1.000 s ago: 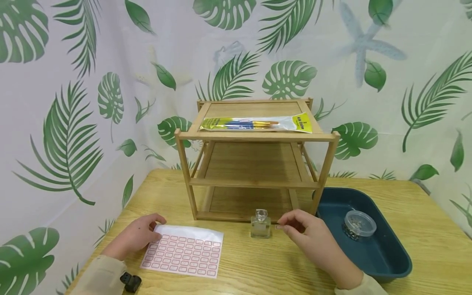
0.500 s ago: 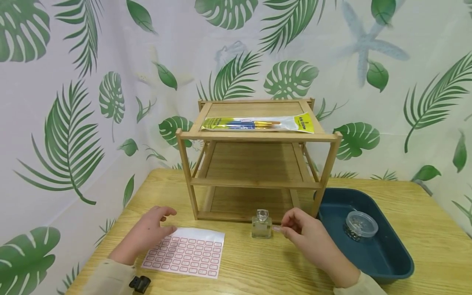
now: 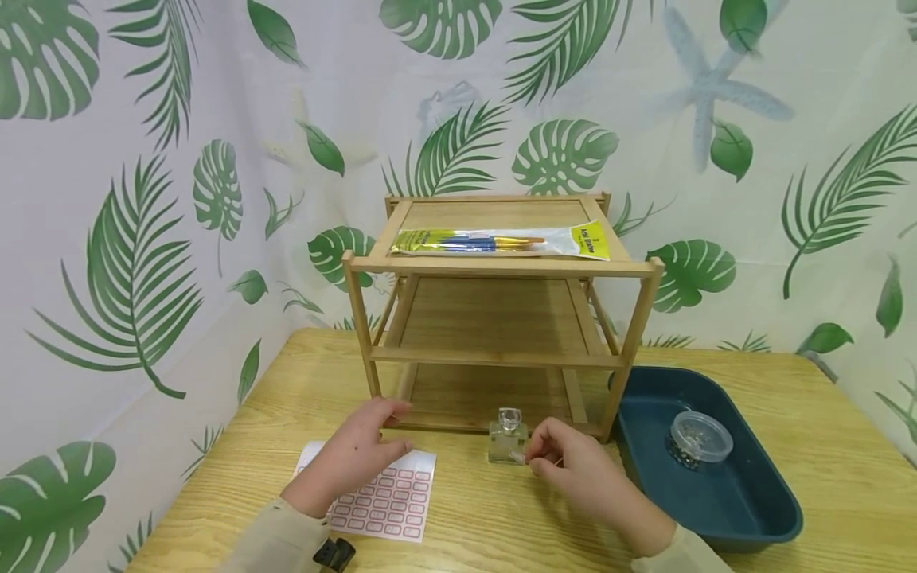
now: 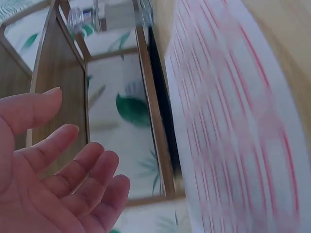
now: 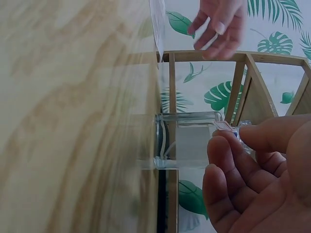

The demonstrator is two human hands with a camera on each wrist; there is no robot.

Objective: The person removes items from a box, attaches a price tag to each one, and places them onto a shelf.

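My right hand (image 3: 573, 469) pinches a small red-bordered label sticker (image 5: 223, 125) between thumb and fingers, close to the right side of a clear glass bottle (image 3: 507, 439). The square bottle stands upright on the table with a faceted clear stopper, and a pale patch (image 5: 193, 144) shows on its face. My left hand (image 3: 354, 454) hovers over the sheet of red-bordered label stickers (image 3: 390, 505), hiding its left part. In the left wrist view its fingers (image 4: 92, 170) are loosely bent and hold nothing.
A three-tier wooden rack (image 3: 501, 358) stands right behind the bottle. Packaged paintbrushes (image 3: 494, 241) lie on its top shelf. At the right, a dark teal tray (image 3: 759, 493) contains a round clear container (image 3: 702, 436) with small pieces inside. A patterned cloth hangs behind.
My left hand has let go of the sticker sheet and moved right over it, towards the bottle. The right hand has brought the label sticker left, up to the bottle.
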